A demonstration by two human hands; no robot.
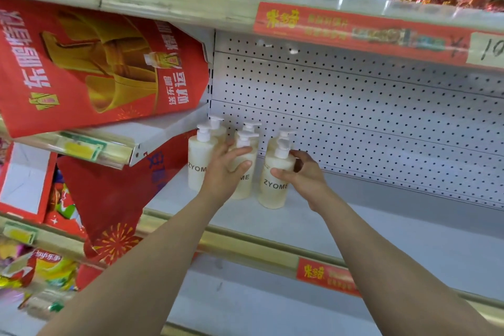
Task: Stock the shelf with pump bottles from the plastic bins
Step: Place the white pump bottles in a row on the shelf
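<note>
Both forearms reach to the white shelf point(368, 229). Left hand point(222, 172) wraps the middle front bottle point(245, 183), fingers closed round it. Right hand point(302, 172) pinches the right front bottle point(274, 188) at its shoulder. Six cream bottles stand clustered against the pegboard point(368, 106).

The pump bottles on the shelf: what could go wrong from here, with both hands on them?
1. The bottles stand packed close together; the left hand on the middle bottle might knock over the left bottle beside it.
2. The right hand grips the right bottle near its pump; pressing the pump could spill product.
</note>
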